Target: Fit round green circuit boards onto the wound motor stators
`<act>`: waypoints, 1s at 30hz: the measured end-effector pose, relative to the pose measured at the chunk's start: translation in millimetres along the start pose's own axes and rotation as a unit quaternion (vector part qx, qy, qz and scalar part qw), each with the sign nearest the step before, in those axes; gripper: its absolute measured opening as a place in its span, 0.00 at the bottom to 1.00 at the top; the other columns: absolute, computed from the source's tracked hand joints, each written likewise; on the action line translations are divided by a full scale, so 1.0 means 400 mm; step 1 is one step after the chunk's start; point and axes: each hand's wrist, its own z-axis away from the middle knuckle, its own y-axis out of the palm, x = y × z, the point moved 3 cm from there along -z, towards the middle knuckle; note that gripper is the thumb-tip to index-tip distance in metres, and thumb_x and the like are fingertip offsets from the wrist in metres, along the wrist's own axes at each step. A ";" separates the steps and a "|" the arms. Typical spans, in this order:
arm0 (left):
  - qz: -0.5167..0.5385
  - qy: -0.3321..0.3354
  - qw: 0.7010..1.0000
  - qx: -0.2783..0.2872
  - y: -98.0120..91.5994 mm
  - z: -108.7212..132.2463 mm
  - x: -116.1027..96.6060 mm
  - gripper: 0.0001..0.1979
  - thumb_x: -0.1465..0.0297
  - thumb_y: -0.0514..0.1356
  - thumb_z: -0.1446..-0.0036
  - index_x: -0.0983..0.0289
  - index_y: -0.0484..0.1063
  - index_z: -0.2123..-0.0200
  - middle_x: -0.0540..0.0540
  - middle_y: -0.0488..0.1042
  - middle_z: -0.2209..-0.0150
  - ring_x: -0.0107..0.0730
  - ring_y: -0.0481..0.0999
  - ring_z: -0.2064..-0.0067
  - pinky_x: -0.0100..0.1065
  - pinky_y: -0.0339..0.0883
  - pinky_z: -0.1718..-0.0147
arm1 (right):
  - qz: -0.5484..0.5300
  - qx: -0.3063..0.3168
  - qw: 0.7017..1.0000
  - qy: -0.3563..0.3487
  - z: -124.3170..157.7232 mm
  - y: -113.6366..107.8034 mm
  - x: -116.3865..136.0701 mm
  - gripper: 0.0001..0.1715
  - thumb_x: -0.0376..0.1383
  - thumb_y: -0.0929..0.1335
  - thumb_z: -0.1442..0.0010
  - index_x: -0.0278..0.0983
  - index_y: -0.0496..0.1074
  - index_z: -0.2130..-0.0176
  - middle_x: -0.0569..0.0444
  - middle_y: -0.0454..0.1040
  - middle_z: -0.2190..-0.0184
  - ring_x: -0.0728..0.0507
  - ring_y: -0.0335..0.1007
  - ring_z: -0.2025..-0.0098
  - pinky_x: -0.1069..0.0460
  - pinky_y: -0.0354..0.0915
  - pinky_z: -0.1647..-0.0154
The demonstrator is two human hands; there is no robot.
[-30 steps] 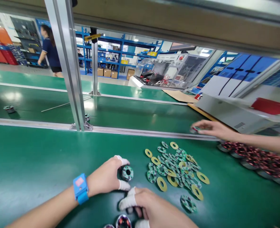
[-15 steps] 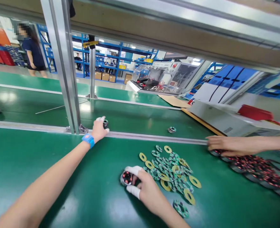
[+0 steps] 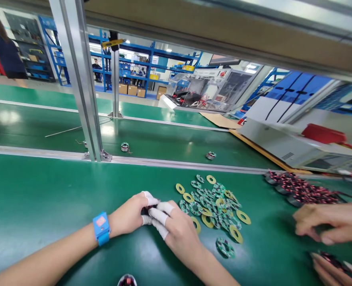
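My left hand (image 3: pixel 132 216) and my right hand (image 3: pixel 176 230) meet over the green mat (image 3: pixel 44 194), fingers in white finger cots curled together around a small dark part that is almost fully hidden. A blue wrist strap (image 3: pixel 101 234) sits on my left wrist. Just right of my hands lies a heap of green and yellow ring-shaped boards (image 3: pixel 214 206), with one green ring (image 3: pixel 225 247) apart nearer me. A wound coil part (image 3: pixel 127 280) shows at the bottom edge.
Two small coil parts (image 3: pixel 125 147) (image 3: pixel 211 155) rest on the belt beyond the aluminium rail (image 3: pixel 178 163). Another person's hands (image 3: pixel 327 226) work at the right, near a row of red-wired coils (image 3: pixel 301 191). An aluminium post (image 3: pixel 80 79) rises at left. A person stands far left.
My left hand came back from the belt, leaving a coil part there, and joined my right hand. The other person's hand moved from the coil row toward the near right.
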 end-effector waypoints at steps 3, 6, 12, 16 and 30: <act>-0.045 0.008 0.999 -0.012 0.001 0.000 0.008 0.11 0.79 0.61 0.53 0.63 0.70 0.65 0.51 0.69 0.66 0.31 0.66 0.63 0.29 0.59 0.64 | 0.059 -0.031 0.993 -0.094 0.004 0.002 0.021 0.20 0.24 0.57 0.41 0.35 0.72 0.74 0.49 0.70 0.76 0.44 0.62 0.72 0.52 0.59 0.78; -0.066 -0.003 0.998 -0.018 0.002 0.002 0.013 0.11 0.81 0.60 0.55 0.63 0.68 0.67 0.50 0.67 0.67 0.30 0.66 0.64 0.28 0.57 0.66 | 0.083 -0.041 0.983 -0.160 0.016 0.001 0.029 0.23 0.25 0.55 0.39 0.34 0.70 0.78 0.48 0.69 0.77 0.44 0.62 0.71 0.51 0.60 0.76; -0.106 -0.027 0.994 -0.007 0.003 0.005 0.005 0.07 0.77 0.60 0.53 0.62 0.67 0.69 0.50 0.66 0.68 0.30 0.66 0.65 0.29 0.58 0.68 | 0.089 -0.063 0.980 -0.167 0.027 -0.003 0.019 0.22 0.25 0.56 0.40 0.35 0.69 0.78 0.49 0.70 0.77 0.43 0.65 0.69 0.51 0.63 0.74; -0.141 -0.055 0.988 -0.014 0.006 0.012 0.005 0.13 0.81 0.55 0.54 0.62 0.69 0.66 0.52 0.67 0.65 0.32 0.67 0.64 0.30 0.60 0.64 | 0.075 0.048 0.975 -0.202 0.024 0.025 0.045 0.18 0.25 0.57 0.42 0.33 0.72 0.72 0.48 0.72 0.76 0.43 0.64 0.73 0.50 0.63 0.76; -0.103 -0.054 0.993 0.001 -0.020 0.020 -0.003 0.27 0.81 0.57 0.57 0.63 0.65 0.50 0.57 0.67 0.55 0.38 0.67 0.53 0.34 0.61 0.53 | 0.116 0.041 0.945 0.303 -0.043 -0.047 -0.222 0.15 0.31 0.66 0.48 0.33 0.76 0.60 0.41 0.76 0.65 0.33 0.69 0.58 0.40 0.63 0.55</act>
